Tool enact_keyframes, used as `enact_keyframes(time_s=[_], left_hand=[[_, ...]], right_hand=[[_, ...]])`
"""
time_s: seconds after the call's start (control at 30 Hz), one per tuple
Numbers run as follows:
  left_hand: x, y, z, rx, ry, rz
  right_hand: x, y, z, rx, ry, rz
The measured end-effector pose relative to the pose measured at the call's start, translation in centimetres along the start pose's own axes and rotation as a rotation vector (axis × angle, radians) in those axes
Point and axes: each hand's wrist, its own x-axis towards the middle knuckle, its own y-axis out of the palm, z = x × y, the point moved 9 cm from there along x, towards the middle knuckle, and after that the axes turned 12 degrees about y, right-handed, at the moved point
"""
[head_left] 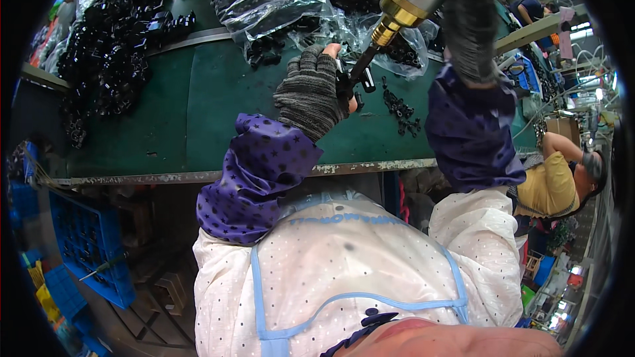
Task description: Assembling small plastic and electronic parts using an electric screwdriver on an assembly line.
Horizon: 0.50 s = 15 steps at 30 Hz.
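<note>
At the far left, below the counter, I see a blue crate tilted on its side. Above it, on the green top, spreads a big heap of glossy black parts. Further right lies a crumpled clear plastic bag. My left grip, in a grey striped glove, is closed around a small black piece, its bare fingertips against it, just above the counter. The power driver slants down from the upper right, its dark bit meeting that piece. To its right lies a loose cluster of small black parts. My right grip, blurred, is wrapped around the driver near the top edge. Far right, a person in yellow sits nearby.
</note>
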Motion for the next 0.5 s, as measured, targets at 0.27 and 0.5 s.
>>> enact_keyframes(time_s=[0.27,0.5], left_hand=[[0.1,-1.7,-1.5,0.145,0.134,-0.202],[0.0,-0.7,-0.5,0.066,0.045,-0.097]], right_hand=[[-1.1,3.2,7.2,-1.094,-0.131,-0.149],[-0.2,3.2,7.0,-1.072,-0.218,0.008]])
